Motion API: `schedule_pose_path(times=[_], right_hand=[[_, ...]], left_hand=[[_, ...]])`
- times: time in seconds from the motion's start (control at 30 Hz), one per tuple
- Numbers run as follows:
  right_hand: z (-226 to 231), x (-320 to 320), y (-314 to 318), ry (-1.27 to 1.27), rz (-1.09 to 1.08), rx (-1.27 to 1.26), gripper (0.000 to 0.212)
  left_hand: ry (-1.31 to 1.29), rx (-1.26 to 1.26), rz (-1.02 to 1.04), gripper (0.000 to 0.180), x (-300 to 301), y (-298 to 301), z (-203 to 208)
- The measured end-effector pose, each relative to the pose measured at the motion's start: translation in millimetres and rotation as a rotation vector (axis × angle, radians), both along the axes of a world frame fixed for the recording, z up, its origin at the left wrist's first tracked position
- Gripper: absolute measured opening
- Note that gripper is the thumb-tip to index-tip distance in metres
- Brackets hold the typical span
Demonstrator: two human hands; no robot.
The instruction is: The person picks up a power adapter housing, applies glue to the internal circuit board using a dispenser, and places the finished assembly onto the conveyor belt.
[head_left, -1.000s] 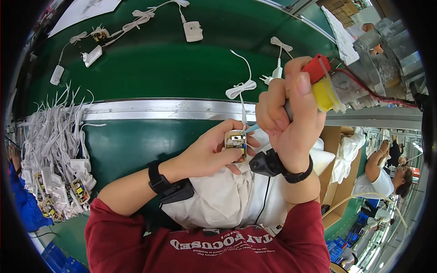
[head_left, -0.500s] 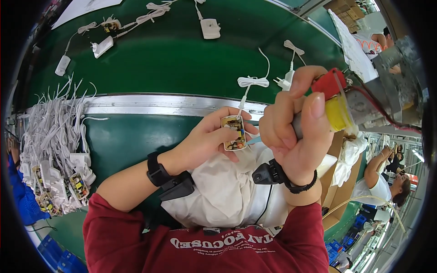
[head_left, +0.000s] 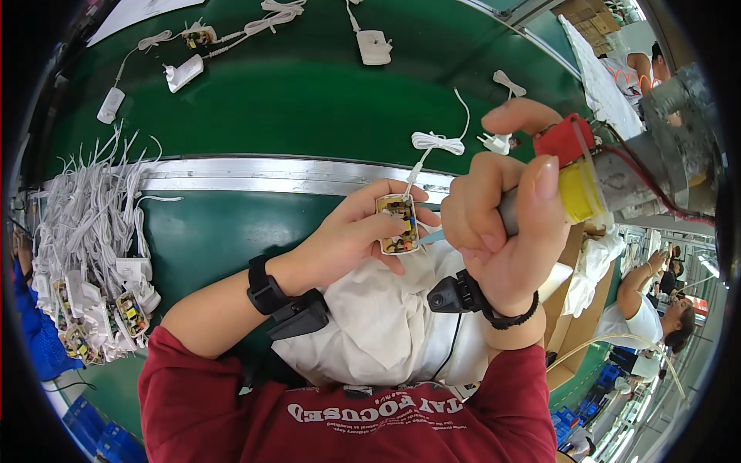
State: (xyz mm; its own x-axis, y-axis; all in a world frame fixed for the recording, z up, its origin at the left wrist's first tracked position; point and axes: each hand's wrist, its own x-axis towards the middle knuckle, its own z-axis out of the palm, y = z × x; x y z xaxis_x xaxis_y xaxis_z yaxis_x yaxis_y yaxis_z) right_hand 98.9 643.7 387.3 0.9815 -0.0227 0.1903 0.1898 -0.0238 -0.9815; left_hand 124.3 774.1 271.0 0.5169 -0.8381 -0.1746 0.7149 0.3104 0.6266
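My left hand grips an open power adapter, its circuit board facing up and its white cord running away over the metal rail. The thumb lies over the board. Wrapped round a thick grey glue dispenser with a yellow ring is my right hand; its index finger is lifted off the red switch block. The dispenser's pale blue tapered nozzle points at the adapter's near right corner. Whether the tip touches it, I cannot tell.
White-corded open adapters lie heaped at the left. Beyond the metal rail, a green conveyor belt carries several white adapters. A cardboard box stands at my right. Co-workers sit farther right.
The adapters on the belt have shifted right. My right index finger has risen away from the red switch. My left hand and the adapter in it have stayed almost still.
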Motion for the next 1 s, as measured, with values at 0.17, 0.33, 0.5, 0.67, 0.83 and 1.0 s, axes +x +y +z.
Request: schedule_pose_path(times=[0.17, 0.33, 0.5, 0.67, 0.83, 1.0], right_hand=[[-9.4, -4.5, -5.6, -0.031, 0.047, -0.007, 0.039], [-13.1, -4.6, -10.9, -0.034, 0.082, -0.023, 0.039], [-13.1, -4.3, -12.8, -0.039, 0.111, -0.034, 0.039], [-11.4, -3.9, -11.8, -0.011, 0.091, -0.001, 0.041], [-4.8, -3.8, -9.9, 0.011, 0.036, 0.079, 0.041], [7.3, -0.2, -6.5, -0.027, 0.002, 0.134, 0.042]], left_hand=[[0.092, -0.113, 0.006, 0.039, -6.6, -10.7, -4.7], [0.092, -0.101, -0.043, 0.041, -6.4, -10.0, -3.7], [0.100, -0.092, -0.029, 0.040, -7.1, -11.7, -3.3], [0.127, -0.111, -0.033, 0.040, -6.5, -11.8, -4.0], [0.069, 0.001, -0.030, 0.040, -7.9, -15.1, 0.5], [-0.313, 0.081, -0.036, 0.040, 26.9, -37.3, 9.6]])
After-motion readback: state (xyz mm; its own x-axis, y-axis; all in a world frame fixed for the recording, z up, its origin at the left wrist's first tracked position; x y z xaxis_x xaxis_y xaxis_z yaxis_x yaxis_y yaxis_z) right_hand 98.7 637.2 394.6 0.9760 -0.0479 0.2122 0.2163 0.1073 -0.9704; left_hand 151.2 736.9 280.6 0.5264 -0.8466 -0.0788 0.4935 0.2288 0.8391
